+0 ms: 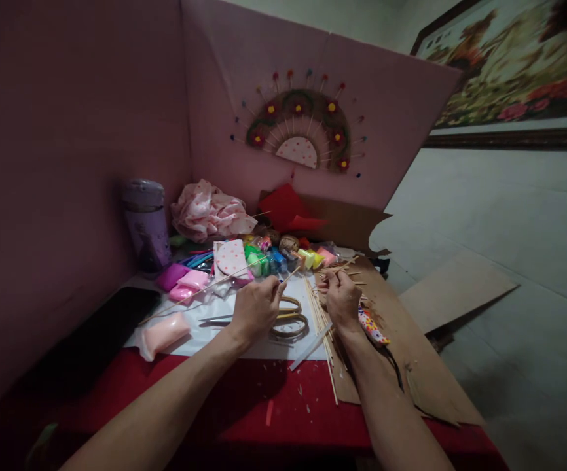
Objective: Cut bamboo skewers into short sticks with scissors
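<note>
My left hand is closed around a thin wooden stick, whose tip points up and to the right. Its wrist hovers over the scissors, whose gold handles show beside the hand. To the right, my right hand has its fingers pinched together; whatever is between them is too small to make out. Loose wooden sticks lie under and beside that hand. Another long stick slants across the clay packets at the left.
A purple tumbler, crumpled dotted cloth and coloured clay packs stand at the back. A cardboard sheet covers the right side. A decorated half-round piece is on the pink panel. A dark flat object lies left.
</note>
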Available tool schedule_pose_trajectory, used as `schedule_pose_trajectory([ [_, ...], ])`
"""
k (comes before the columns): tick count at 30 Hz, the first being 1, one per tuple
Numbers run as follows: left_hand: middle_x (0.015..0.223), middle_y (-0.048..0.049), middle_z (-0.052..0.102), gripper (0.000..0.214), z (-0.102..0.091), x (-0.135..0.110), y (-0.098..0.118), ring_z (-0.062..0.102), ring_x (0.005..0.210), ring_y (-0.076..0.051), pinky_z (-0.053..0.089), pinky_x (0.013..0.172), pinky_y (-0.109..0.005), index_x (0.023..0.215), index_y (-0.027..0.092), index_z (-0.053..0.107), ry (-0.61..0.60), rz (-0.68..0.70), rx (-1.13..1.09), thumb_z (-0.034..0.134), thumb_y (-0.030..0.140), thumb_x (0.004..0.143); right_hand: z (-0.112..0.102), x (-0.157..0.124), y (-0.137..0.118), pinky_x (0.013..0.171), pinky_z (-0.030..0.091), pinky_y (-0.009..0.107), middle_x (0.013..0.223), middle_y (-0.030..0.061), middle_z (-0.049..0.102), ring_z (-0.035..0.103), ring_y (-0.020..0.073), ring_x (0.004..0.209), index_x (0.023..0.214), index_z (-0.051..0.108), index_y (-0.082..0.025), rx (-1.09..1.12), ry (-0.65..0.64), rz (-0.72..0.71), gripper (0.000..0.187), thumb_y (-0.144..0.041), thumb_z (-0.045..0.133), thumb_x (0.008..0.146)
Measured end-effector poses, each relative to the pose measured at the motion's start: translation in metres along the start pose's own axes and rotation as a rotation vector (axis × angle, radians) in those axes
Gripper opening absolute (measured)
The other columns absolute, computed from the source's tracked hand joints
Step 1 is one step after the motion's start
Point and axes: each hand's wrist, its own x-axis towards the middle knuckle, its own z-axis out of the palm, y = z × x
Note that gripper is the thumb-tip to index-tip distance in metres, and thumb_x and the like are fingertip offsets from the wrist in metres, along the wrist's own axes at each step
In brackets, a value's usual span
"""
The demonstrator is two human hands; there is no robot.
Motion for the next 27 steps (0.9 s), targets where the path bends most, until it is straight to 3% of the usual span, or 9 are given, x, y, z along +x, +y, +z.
schedule_pose_trajectory([
  [12,0.059,-0.0013,0.06,0.034,0.001,-0.001,-0.001,0.051,0.054,-0.013,0.025,0.053,-0.024,0.076,0.02,0.061,0.008,0.012,0.002,0.035,0.039,0.089,0.002,0.001,0.006,0.053,0.04,0.025,0.058,0.0041,0.063,0.061,0.0173,0.054,0.067,0.054,-0.019,-0.017,-0.005,-0.031,0.028,-0.037,0.041,0.085],
  [22,0.059,-0.0017,0.06,0.034,0.002,-0.001,-0.001,0.051,0.053,-0.013,0.025,0.052,-0.024,0.076,0.019,0.061,0.013,0.017,0.005,0.036,0.039,0.09,-0.003,0.0,-0.006,0.058,0.04,0.024,0.06,0.0045,0.064,0.062,0.0166,0.057,0.069,0.057,-0.018,-0.079,0.017,-0.074,0.026,-0.031,0.041,0.086],
  [27,0.06,-0.0019,0.061,0.034,0.002,-0.001,-0.001,0.052,0.055,-0.013,0.025,0.053,-0.024,0.075,0.019,0.06,0.008,0.022,0.011,0.036,0.039,0.089,-0.005,0.001,-0.001,0.056,0.036,0.024,0.063,0.0049,0.064,0.058,0.0161,0.058,0.072,0.059,-0.017,-0.189,0.043,-0.086,0.026,-0.03,0.041,0.086],
])
